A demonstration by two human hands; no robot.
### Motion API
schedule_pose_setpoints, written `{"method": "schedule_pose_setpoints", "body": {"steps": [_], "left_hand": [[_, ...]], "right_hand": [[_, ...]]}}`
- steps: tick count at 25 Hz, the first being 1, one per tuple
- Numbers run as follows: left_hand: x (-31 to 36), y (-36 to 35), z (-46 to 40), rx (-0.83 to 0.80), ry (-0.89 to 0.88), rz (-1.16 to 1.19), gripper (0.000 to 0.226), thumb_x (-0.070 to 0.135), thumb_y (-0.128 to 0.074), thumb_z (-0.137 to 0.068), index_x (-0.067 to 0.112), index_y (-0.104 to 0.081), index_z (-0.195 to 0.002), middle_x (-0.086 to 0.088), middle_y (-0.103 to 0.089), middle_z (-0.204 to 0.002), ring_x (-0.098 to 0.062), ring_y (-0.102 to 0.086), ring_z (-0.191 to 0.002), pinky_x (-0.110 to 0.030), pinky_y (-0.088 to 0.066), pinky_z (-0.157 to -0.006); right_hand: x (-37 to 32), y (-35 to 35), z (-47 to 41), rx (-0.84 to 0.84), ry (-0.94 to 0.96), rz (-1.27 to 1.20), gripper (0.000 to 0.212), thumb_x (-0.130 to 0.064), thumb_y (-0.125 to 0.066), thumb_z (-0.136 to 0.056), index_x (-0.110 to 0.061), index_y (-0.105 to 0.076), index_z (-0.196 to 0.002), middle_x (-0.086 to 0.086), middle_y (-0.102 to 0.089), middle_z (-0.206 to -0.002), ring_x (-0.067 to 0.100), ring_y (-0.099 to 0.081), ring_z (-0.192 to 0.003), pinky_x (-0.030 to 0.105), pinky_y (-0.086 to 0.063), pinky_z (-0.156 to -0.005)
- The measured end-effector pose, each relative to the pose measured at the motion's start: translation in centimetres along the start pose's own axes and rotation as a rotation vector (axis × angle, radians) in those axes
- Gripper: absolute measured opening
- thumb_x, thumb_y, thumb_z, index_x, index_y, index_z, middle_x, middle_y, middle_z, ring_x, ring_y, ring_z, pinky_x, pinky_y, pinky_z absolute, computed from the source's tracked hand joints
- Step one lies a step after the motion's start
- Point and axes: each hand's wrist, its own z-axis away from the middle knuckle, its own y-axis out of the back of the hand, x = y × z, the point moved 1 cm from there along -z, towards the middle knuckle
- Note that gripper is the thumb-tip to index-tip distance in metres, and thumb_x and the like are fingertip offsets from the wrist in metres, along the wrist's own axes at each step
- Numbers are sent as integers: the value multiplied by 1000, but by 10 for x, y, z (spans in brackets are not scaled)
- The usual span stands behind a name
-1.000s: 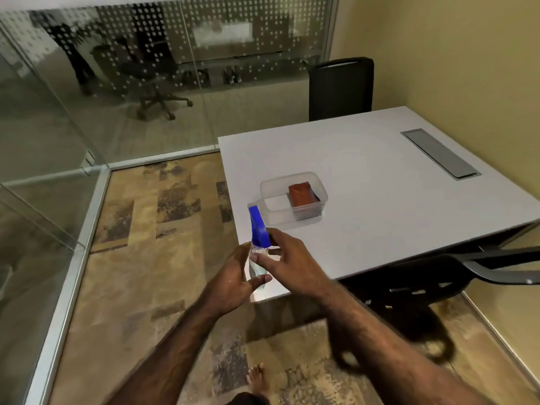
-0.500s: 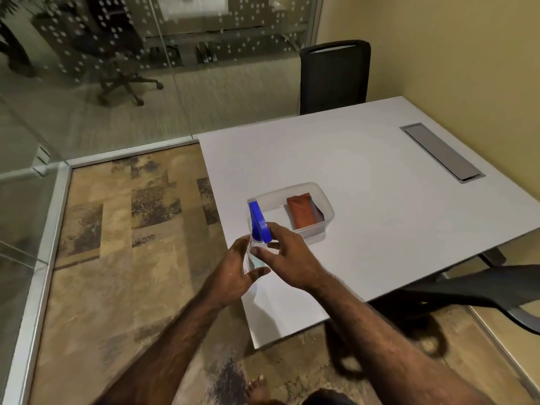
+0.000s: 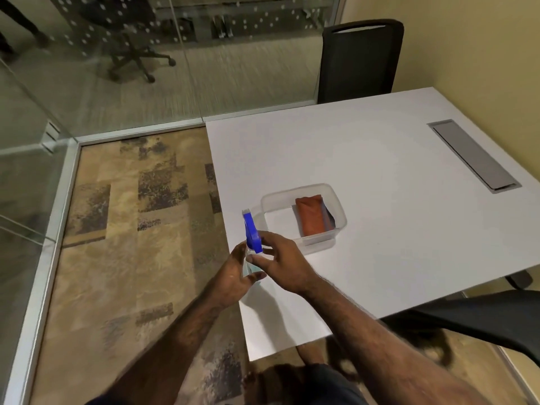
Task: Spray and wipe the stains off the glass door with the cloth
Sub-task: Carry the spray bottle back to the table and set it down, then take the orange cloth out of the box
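A clear spray bottle with a blue trigger head (image 3: 251, 230) stands upright between both hands, at the table's left edge. My left hand (image 3: 235, 276) wraps its body from the left. My right hand (image 3: 285, 266) pinches it just under the blue head. A folded red-orange cloth (image 3: 311, 216) lies in a clear plastic tub (image 3: 268, 200) on the white table (image 3: 394, 229), just beyond my hands. The glass door (image 3: 23, 147) runs along the left side. A glass wall (image 3: 181, 68) stands at the back.
A black chair (image 3: 361, 58) stands at the table's far side and another chair (image 3: 479, 320) at its near right corner. A grey cable hatch (image 3: 472, 154) is set into the tabletop. Patterned carpet (image 3: 131, 229) covers the floor between table and door.
The view has shifted down and toward the table, so the tub and cloth appear lower and closer. Both hands keep their hold on the spray bottle.
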Motion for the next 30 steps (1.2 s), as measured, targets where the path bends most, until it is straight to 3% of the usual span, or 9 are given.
{"method": "schedule_pose_setpoints", "body": {"steps": [2, 4, 6, 8, 12, 16, 19, 25, 30], "left_hand": [[7, -6, 0, 38, 30, -4, 61, -7, -69, -97, 13, -42, -148, 7, -53, -140, 12, -58, -120, 0, -46, -90], [2, -12, -1, 78, 41, 12, 65, -8, -71, -95, 14, -39, -147, 10, -50, -135, 23, -52, -121, 2, -44, -91], [-3, -12, 0, 101, 97, -69, 65, 2, -75, -95, 10, -43, -151, 9, -51, -135, 4, -54, -128, -13, -47, -106], [-8, -10, 0, 104, 153, -99, 73, 14, -80, -93, 12, -42, -155, 4, -54, -143, -17, -54, -140, -36, -45, -120], [-16, -17, 14, 292, 93, -277, 103, 35, -90, -85, 11, -29, -164, -8, -44, -165, -26, -44, -153, -51, -39, -126], [-18, -36, 42, 427, 167, -385, 95, 56, -76, -89, 23, -30, -165, 0, -42, -168, -21, -43, -153, -32, -31, -124], [-16, -63, 63, 460, 323, -485, 89, 73, -57, -88, 26, -39, -161, 0, -47, -166, -26, -50, -149, -39, -31, -125], [21, -105, 71, 499, 36, -573, 61, 52, -76, -85, 16, -70, -134, -2, -72, -139, -20, -72, -125, -27, -42, -110], [48, -124, 23, 525, -147, -480, 53, 49, -72, -94, 16, -68, -134, -1, -71, -139, -17, -69, -128, -29, -51, -112]], "right_hand": [[5, 2, -6, -26, 22, -7, 55, -30, -76, -103, -17, -59, -154, 5, -64, -155, 21, -63, -135, 41, -53, -116], [9, 5, -12, -53, 50, -11, 55, -30, -77, -102, -20, -60, -153, -4, -65, -152, 8, -63, -129, 37, -53, -114], [13, 8, -15, -87, 69, -7, 55, -30, -79, -100, -26, -61, -152, -31, -61, -141, -15, -59, -117, 26, -51, -110], [19, 12, -17, -121, 89, -4, 61, -33, -82, -97, -33, -59, -153, -48, -52, -134, -23, -55, -117, 17, -44, -106], [28, 28, -21, -189, 125, 9, 80, -49, -84, -93, -33, -47, -162, -16, -53, -164, -1, -50, -140, 31, -42, -120], [36, 52, -24, -237, 135, 28, 82, -50, -84, -92, -35, -44, -162, -11, -48, -169, 2, -44, -142, 35, -41, -120], [49, 68, -26, -222, 143, 48, 81, -48, -86, -91, -34, -46, -161, -10, -48, -168, 2, -44, -142, 33, -40, -121], [65, 96, -36, -161, 211, 58, 77, -37, -89, -91, -24, -52, -158, -3, -55, -163, 14, -51, -149, 32, -37, -126], [80, 123, -57, -2, 258, 149, 67, -26, -90, -91, -15, -61, -150, -3, -60, -147, -8, -36, -131, 31, -35, -120]]}}
